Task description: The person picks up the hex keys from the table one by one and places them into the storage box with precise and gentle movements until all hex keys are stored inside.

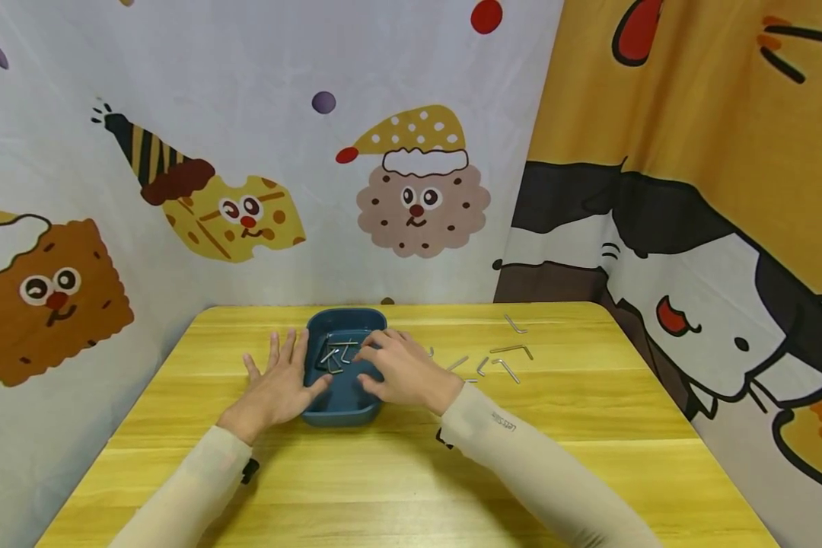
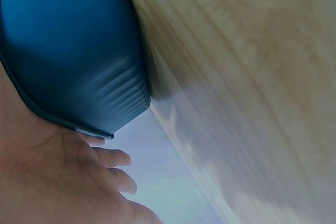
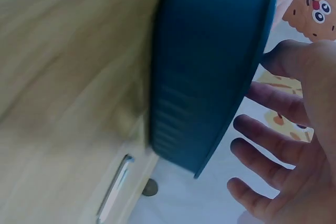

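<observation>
A dark blue plastic tray (image 1: 342,418) stands on the table, with several L-shaped hex keys (image 1: 343,343) lying in its far part. My left hand (image 1: 274,388) rests along the tray's left rim, fingers spread and thumb over the edge; the left wrist view shows the palm against the tray wall (image 2: 73,51). Over the right rim reaches my right hand (image 1: 411,369), its fingertips above the inside of the tray. The right wrist view shows its fingers (image 3: 262,161) apart and loosely bent, with nothing between them.
To the right of the tray, several more hex keys (image 1: 507,371) lie scattered on the wooden table (image 1: 555,472), partly behind the right hand. One hex key (image 3: 113,187) shows near the table edge in the right wrist view. Printed curtains (image 1: 260,61) hang behind the table.
</observation>
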The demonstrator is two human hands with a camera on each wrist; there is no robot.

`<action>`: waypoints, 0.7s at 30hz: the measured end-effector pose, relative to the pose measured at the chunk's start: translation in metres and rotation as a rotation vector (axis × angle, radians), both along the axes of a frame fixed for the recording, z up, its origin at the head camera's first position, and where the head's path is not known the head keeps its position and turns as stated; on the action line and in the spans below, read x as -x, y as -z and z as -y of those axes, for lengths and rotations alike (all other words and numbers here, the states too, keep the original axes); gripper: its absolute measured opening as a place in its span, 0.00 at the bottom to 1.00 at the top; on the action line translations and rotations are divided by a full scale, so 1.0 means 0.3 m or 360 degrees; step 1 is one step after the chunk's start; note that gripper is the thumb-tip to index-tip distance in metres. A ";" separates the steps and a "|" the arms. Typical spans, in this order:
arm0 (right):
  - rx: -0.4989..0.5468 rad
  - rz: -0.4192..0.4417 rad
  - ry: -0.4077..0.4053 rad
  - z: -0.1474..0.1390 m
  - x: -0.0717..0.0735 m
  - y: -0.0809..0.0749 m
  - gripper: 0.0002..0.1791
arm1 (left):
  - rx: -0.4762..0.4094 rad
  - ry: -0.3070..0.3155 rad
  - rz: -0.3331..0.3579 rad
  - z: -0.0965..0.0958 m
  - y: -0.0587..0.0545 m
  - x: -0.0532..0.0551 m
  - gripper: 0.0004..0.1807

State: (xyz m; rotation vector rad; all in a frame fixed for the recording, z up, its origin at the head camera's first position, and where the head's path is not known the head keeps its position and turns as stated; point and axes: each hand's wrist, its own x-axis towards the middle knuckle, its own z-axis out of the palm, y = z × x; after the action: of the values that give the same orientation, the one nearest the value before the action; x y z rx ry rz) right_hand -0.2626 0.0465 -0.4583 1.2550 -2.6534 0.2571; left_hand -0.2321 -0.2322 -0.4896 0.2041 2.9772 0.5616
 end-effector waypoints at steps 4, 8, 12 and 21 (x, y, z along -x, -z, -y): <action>0.0049 0.0003 0.0023 -0.044 -0.007 0.018 0.18 | -0.0005 -0.0001 -0.0006 -0.001 -0.001 0.000 0.61; 0.0106 0.0054 0.0050 -0.084 -0.005 0.034 0.19 | -0.0004 -0.0003 -0.0002 0.000 -0.002 -0.003 0.61; 0.0154 0.0094 0.0088 -0.125 0.005 0.051 0.20 | -0.0002 -0.0005 -0.0004 0.003 -0.002 -0.002 0.61; 0.0230 0.0157 0.0137 -0.219 0.035 0.076 0.23 | -0.0013 -0.0001 -0.0001 0.005 -0.005 -0.006 0.61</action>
State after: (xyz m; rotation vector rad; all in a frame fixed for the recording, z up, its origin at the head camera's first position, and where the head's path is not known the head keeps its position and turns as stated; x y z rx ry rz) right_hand -0.2730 0.1121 -0.4810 1.1082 -2.7065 0.5001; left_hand -0.2303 -0.2336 -0.4881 0.2039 2.9763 0.5735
